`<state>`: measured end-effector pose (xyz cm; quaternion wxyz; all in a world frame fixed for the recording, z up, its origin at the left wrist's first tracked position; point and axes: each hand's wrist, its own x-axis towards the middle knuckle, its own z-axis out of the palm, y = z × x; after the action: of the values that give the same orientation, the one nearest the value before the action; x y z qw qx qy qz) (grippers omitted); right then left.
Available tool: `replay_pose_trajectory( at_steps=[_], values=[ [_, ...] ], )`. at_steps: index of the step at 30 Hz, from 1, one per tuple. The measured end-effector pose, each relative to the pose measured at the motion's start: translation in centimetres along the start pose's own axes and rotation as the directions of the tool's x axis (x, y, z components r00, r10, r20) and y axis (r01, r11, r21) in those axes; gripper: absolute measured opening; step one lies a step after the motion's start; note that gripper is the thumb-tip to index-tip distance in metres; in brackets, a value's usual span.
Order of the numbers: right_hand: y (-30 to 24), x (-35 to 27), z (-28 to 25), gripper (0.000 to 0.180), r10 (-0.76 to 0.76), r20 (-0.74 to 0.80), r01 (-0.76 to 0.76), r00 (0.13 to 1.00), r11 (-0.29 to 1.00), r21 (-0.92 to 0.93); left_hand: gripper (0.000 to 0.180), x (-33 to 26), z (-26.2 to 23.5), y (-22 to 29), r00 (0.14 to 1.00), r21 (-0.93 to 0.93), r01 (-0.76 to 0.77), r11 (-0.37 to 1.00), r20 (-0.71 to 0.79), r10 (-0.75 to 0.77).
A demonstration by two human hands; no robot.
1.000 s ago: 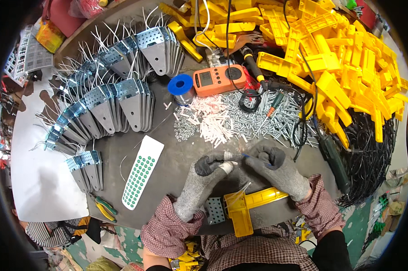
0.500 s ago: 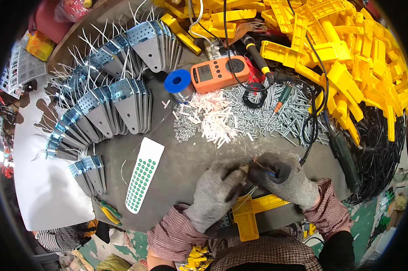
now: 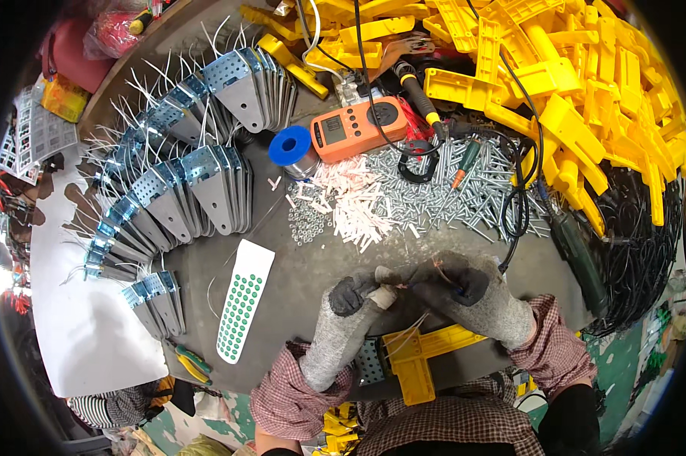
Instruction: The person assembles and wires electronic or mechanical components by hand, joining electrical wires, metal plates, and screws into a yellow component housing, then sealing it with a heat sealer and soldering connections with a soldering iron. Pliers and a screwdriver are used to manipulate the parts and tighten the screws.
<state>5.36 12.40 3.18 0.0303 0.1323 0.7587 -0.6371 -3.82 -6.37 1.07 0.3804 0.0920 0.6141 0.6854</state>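
From the head camera's view, I see the person's gloved left hand (image 3: 353,296) and right hand (image 3: 468,287) nearly meeting over the near part of the grey table (image 3: 305,277), the right one's fingers curled closed on a thin wire (image 3: 438,265) that pokes out between them, the left one's bent in, though I can't tell whether they have hold of anything. Just below them a yellow plastic handle (image 3: 413,374) lies at the table's near edge, beside a metal plate (image 3: 371,363) full of holes, with pale wires (image 3: 408,332) running up toward the hands.
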Motion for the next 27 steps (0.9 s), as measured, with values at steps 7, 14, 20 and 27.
replay_pose_trajectory(
  at_steps=[7, 14, 20, 27],
  values=[
    [1.5, -0.2, 0.7, 0.029, -0.083, -0.040, 0.086, 0.996, 0.993, 0.079, 0.019, -0.5, 1.3, 0.2, 0.968, 0.388, -0.222, 0.895, -0.025, 0.251],
    [0.2, 0.0, 0.1, 0.012, -0.226, -0.054, 0.205, 0.973, 0.944, -0.258, 0.018, -0.6, 1.7, 0.4, 0.946, 0.574, -0.270, 0.773, 0.008, 0.324],
    [0.5, -0.1, 0.0, 0.010, -0.269, -0.067, 0.235, 0.961, 0.920, -0.314, 0.016, -0.5, 1.9, -0.1, 0.953, 0.458, -0.250, 0.853, -0.039, 0.301],
    [1.7, 0.0, -0.9, 0.044, -0.128, 0.188, 0.144, 0.974, 0.986, -0.078, 0.023, -0.7, 1.2, 0.1, 0.980, 0.297, -0.146, 0.944, -0.086, 0.179]
  ],
)
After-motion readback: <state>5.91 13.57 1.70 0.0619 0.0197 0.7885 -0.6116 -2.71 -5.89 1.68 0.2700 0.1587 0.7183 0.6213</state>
